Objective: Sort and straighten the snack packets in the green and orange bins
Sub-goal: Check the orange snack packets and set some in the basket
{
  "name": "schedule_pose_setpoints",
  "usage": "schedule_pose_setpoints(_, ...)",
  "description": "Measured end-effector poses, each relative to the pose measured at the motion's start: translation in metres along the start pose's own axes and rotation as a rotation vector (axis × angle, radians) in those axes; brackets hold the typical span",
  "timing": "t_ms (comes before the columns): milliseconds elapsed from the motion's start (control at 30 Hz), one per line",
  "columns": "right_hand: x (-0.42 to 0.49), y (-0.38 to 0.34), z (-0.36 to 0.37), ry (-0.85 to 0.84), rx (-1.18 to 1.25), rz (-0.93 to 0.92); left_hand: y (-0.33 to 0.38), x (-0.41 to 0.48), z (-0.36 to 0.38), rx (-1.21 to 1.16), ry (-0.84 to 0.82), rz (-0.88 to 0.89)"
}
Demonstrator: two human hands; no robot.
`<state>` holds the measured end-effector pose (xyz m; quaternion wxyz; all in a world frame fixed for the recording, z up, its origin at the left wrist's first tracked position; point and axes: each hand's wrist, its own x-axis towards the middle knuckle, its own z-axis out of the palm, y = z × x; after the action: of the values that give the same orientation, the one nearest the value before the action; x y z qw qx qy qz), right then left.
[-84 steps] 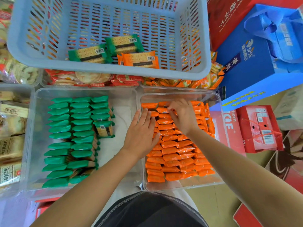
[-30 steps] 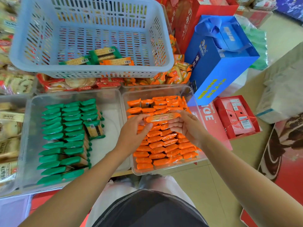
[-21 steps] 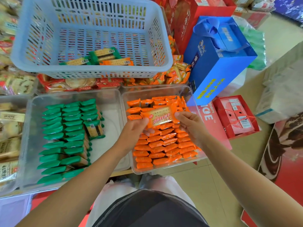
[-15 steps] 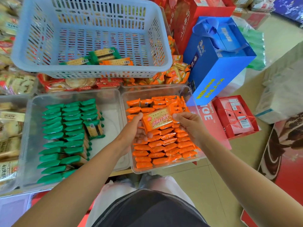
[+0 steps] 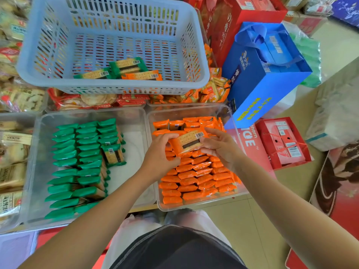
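Item: one orange cracker packet [image 5: 187, 141], barcode side up, held just above the clear plastic bin of orange packets [image 5: 186, 113]. The left hand [image 5: 159, 154] is curled round its left end; the right hand [image 5: 221, 146] pinches its right end. Just left of that bin is a clear plastic bin of green packets [image 5: 134, 158], stood in rows. Behind it is a pale blue slotted plastic basket [image 5: 116, 87] holding a few loose packets.

Basket [image 5: 116, 87] behind two adjoining bins [image 5: 136, 152]
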<state>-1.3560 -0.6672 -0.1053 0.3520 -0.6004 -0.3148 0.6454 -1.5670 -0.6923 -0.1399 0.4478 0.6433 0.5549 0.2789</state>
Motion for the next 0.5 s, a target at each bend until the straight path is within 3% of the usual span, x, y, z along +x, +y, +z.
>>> schedule_pose_setpoints(133, 0.018, -0.01, 0.009, 0.136, -0.183, -0.29, -0.023, 0.009, -0.003, 0.479, 0.069, 0.135)
schedule_pose_setpoints(233, 0.037, -0.015, 0.014, 0.217, -0.367, -0.476, -0.04, 0.015, -0.005, 0.765, 0.012, 0.158)
schedule_pose_setpoints(367, 0.061, -0.009, 0.024, 0.219, -0.628, -0.637, -0.044, 0.022, -0.008, 0.987, -0.111, 0.119)
schedule_pose_setpoints(500, 0.077, -0.002, 0.03, 0.172, -0.812, -0.693, -0.047, 0.026, -0.008, 1.084, -0.134, 0.151)
